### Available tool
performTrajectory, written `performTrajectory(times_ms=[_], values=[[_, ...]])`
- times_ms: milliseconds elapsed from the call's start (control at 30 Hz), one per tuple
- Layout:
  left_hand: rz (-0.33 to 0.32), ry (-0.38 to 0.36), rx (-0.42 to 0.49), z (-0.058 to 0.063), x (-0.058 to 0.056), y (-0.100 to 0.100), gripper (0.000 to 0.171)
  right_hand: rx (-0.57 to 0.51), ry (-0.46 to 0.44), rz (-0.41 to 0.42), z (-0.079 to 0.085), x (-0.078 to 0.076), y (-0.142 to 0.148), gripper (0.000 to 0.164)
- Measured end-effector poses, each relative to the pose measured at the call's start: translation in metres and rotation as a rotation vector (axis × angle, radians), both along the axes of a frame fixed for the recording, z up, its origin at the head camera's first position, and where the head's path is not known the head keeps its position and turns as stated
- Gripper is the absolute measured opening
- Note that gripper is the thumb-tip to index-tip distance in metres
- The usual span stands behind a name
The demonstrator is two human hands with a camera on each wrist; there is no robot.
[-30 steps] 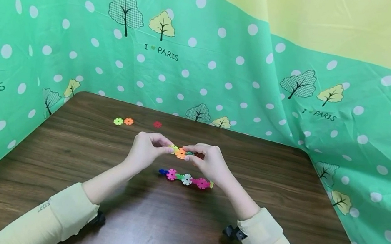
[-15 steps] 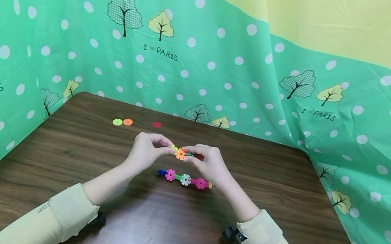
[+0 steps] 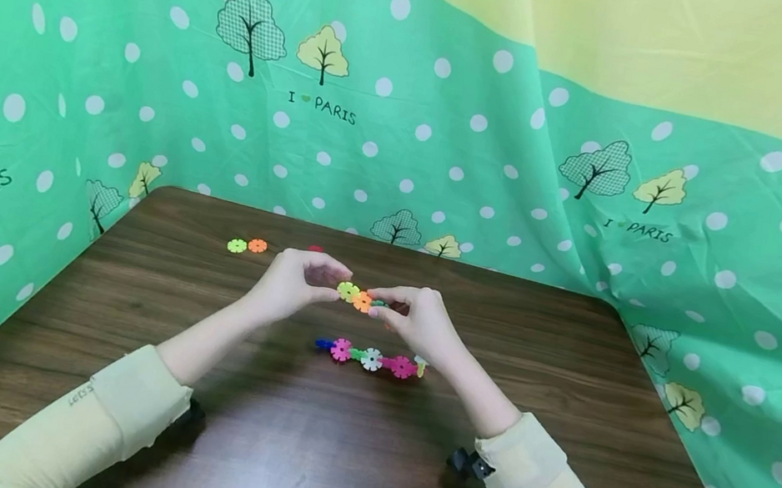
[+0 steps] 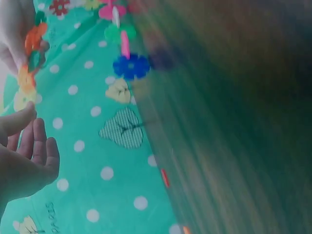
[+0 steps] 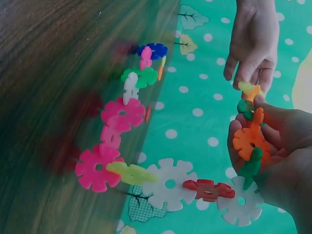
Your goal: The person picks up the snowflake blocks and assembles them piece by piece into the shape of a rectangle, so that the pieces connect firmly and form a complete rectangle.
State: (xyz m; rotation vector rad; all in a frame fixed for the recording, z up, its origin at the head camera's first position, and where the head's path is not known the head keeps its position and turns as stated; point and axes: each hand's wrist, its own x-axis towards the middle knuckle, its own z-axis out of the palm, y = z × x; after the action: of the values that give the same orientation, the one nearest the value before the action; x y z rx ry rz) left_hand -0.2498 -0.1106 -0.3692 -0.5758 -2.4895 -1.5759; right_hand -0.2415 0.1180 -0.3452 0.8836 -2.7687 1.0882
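Note:
My right hand (image 3: 424,325) pinches a long chain of flower-shaped interlocking plastic discs (image 5: 163,192) near its end. At that end sit a yellow disc (image 3: 346,288) and an orange disc (image 3: 360,308), joined and held above the table. From the right hand the chain loops down through green, orange, white and red discs, then runs along the table past pink ones to a blue disc (image 4: 122,68). My left hand (image 3: 282,285) is beside the yellow end, thumb tip right at the disc's edge, its other fingers loose and apart in the left wrist view.
Toward the back left of the brown wooden table (image 3: 299,450) lie a loose yellow-green disc (image 3: 236,246) and a loose orange disc (image 3: 257,245). A red disc (image 3: 315,249) is partly hidden behind the left hand. A green dotted cloth (image 3: 444,142) hangs around the table.
The left hand has loosened its pinch and shifted slightly up and left, exposing more of the yellow disc. The chain's end has turned and risen a little; the right hand keeps its hold.

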Motion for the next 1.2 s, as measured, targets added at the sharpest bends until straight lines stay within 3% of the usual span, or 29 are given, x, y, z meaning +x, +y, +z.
performTrajectory(times_ms=[100, 300, 667, 1000, 1200], values=[[-0.008, 0.005, -0.019, -0.002, -0.011, -0.009, 0.029, 0.002, -0.019, -0.022, 0.000, -0.004, 0.003, 0.024], [0.019, -0.033, -0.088, -0.019, -0.036, -0.027, 0.036, 0.001, -0.078, -0.034, 0.003, -0.008, 0.009, 0.027], [-0.021, -0.093, -0.223, -0.038, -0.077, -0.047, 0.052, 0.031, -0.160, -0.070, 0.002, -0.018, 0.023, 0.027], [-0.070, -0.150, -0.335, -0.048, -0.098, -0.050, 0.069, -0.041, -0.335, -0.090, 0.009, -0.023, 0.036, 0.026], [-0.096, -0.171, -0.463, -0.055, -0.104, -0.051, 0.078, -0.070, -0.411, -0.091, 0.009, -0.028, 0.044, 0.025]])
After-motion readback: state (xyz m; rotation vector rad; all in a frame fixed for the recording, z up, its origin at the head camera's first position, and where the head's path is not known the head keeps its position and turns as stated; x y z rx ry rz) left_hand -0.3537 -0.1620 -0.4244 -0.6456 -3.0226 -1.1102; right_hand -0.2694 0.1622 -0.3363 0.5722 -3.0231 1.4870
